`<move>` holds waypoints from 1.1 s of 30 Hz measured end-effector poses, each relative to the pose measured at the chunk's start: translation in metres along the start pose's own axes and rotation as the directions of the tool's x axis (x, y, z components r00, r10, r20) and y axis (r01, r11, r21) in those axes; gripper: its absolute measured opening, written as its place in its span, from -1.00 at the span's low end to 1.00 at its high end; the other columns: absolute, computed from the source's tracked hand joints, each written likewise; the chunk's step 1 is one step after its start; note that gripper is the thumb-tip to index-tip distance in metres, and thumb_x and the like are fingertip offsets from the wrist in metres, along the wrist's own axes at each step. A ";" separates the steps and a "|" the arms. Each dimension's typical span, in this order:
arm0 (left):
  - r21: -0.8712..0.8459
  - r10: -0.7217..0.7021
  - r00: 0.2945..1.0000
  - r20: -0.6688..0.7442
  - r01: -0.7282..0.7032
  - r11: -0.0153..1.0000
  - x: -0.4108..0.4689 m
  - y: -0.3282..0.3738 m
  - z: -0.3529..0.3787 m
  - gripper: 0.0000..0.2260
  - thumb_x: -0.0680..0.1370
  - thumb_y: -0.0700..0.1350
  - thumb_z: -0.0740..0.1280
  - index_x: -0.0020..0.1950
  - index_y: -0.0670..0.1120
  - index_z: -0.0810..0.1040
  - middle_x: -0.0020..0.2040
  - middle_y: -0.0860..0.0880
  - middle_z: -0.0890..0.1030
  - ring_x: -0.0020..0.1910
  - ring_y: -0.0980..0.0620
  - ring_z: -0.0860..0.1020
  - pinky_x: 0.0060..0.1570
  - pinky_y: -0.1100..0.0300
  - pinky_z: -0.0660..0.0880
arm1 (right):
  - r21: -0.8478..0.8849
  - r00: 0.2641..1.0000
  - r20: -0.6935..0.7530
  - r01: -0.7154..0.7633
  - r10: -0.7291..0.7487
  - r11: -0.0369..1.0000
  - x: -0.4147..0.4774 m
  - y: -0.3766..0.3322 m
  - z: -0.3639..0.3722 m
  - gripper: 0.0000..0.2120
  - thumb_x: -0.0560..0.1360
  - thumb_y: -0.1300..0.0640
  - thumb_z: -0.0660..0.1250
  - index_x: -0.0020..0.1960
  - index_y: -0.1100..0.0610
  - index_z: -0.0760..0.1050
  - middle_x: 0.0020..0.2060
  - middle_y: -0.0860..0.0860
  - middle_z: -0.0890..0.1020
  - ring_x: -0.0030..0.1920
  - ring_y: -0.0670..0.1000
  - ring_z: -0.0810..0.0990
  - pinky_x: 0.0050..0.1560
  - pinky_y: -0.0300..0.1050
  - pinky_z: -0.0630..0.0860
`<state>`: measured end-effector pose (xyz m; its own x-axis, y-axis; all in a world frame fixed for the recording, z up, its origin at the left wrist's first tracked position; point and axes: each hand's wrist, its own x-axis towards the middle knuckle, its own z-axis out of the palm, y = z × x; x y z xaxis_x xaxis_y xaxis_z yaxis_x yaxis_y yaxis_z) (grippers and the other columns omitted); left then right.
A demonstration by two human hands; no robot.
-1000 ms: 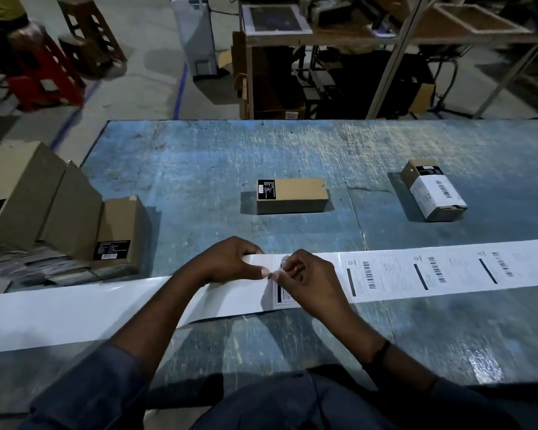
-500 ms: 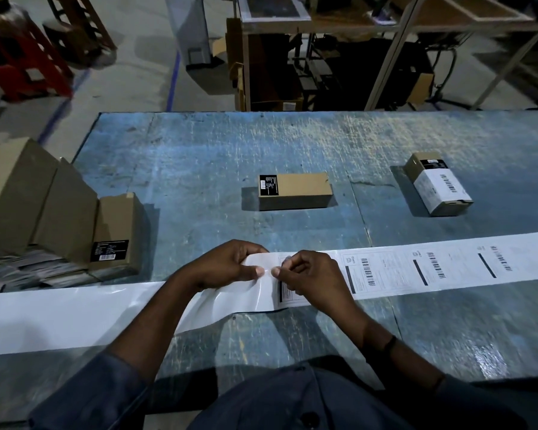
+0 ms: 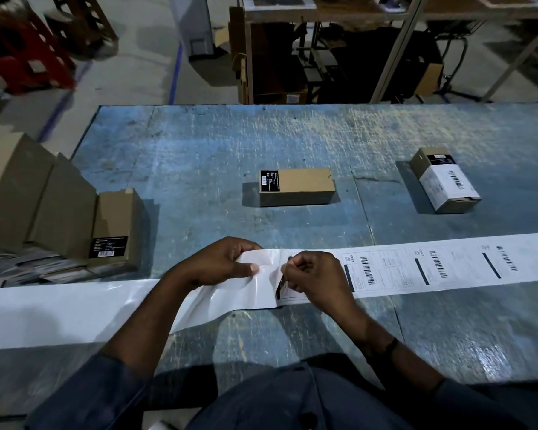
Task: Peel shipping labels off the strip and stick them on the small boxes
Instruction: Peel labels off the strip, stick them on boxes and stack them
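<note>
Beyond the hands a closed brown box [image 3: 305, 186] lies on the blue table [image 3: 184, 156], and far right of the right hand [image 3: 319, 282] a second closed box [image 3: 418, 159] carries a white label [image 3: 448, 184] on top; their contents do not show. The left hand [image 3: 221, 265] pinches the bare glossy backing of the strip [image 3: 401, 274], and the right hand, just beside it, pinches the lifted corner of the first label [image 3: 284, 293], whose print its fingers mostly hide. Left of the left hand stand more brown boxes [image 3: 115, 226], the outer ones cut off by the frame, and the strip leaves the view on both sides.
</note>
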<state>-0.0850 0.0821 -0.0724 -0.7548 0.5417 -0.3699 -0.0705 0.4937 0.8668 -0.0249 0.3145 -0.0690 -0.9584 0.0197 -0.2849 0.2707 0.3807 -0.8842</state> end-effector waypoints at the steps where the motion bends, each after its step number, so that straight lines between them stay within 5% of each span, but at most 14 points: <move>1: -0.003 -0.009 1.000 -0.006 0.009 1.000 -0.001 -0.001 -0.002 -0.85 0.62 -0.10 0.44 0.19 0.00 0.68 0.09 0.02 0.74 0.07 -0.03 0.70 0.15 -0.03 0.60 | -0.009 1.000 -0.010 -0.004 0.004 1.000 0.001 0.001 -0.002 -0.83 0.48 0.21 0.46 -0.29 0.12 0.64 -0.41 0.00 0.69 -0.39 -0.04 0.67 -0.21 -0.02 0.63; 7: -0.003 -0.035 0.998 -0.043 0.035 0.999 -0.005 0.001 -0.016 -0.84 0.62 -0.17 0.43 0.19 -0.09 0.69 0.08 -0.03 0.75 0.06 -0.03 0.71 0.05 0.19 0.58 | 0.140 0.996 -0.061 -0.059 0.068 0.988 0.004 0.006 -0.026 -0.84 0.50 0.31 0.43 -0.26 0.23 0.63 -0.42 0.06 0.67 -0.42 -0.02 0.62 -0.29 -0.09 0.62; 19: 0.176 -0.118 0.987 -0.109 0.136 0.975 -0.015 -0.009 -0.046 -0.84 0.58 -0.14 0.48 0.14 0.01 0.71 0.04 0.07 0.75 0.02 0.06 0.70 0.10 0.08 0.57 | 0.336 0.977 -0.183 -0.039 0.106 0.941 0.008 0.023 -0.079 -0.80 0.42 0.32 0.41 -0.38 0.22 0.59 -0.43 0.15 0.58 -0.40 0.11 0.54 -0.18 0.09 0.51; 21: 0.227 -0.150 0.981 -0.122 0.175 0.958 -0.017 -0.010 -0.048 -0.83 0.55 -0.10 0.49 0.13 0.05 0.71 0.06 0.08 0.74 0.02 0.08 0.69 0.11 0.09 0.56 | 0.382 0.976 -0.194 -0.013 0.094 0.924 0.006 0.025 -0.087 -0.85 0.36 0.26 0.40 -0.39 0.19 0.58 -0.44 0.15 0.54 -0.40 0.12 0.49 -0.21 0.06 0.44; 26: 0.328 -0.189 0.969 -0.161 0.233 0.915 -0.018 -0.006 -0.051 -0.73 0.45 0.02 0.45 0.14 0.12 0.68 0.13 0.08 0.71 0.10 0.02 0.65 0.20 0.04 0.56 | 0.444 0.950 -0.311 0.160 -0.016 0.882 0.001 0.024 -0.100 -0.58 0.48 0.47 0.28 -0.44 0.09 0.51 -0.42 0.00 0.47 -0.46 -0.06 0.40 -0.44 -0.25 0.37; 29: 0.425 -0.199 0.966 -0.164 0.251 0.869 -0.016 -0.002 -0.050 -0.79 0.52 -0.09 0.47 0.11 0.14 0.65 0.14 0.07 0.69 0.10 0.01 0.63 0.12 0.10 0.53 | 0.652 0.941 -0.336 0.268 -0.046 0.710 -0.005 0.011 -0.098 -0.78 0.16 0.17 0.53 -0.49 0.01 0.48 -0.44 -0.12 0.45 -0.38 -0.12 0.40 -0.34 -0.29 0.36; 33: 0.590 -0.266 0.945 -0.192 0.328 0.738 -0.011 0.003 -0.048 -0.69 0.57 -0.15 0.43 0.32 0.01 0.62 0.32 0.00 0.61 0.25 -0.04 0.56 0.10 0.16 0.41 | 0.892 0.968 -0.245 0.208 0.043 0.401 -0.014 -0.006 -0.108 -0.61 -0.04 0.02 0.51 -0.37 0.05 0.37 -0.31 -0.02 0.45 -0.15 0.09 0.53 0.00 -0.04 0.40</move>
<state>-0.1078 0.0452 -0.0499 -0.8192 0.2499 -0.5161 0.0854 0.9432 0.3211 -0.0232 0.4123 -0.0201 -0.9388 0.2623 -0.2235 -0.0097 -0.6683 -0.7438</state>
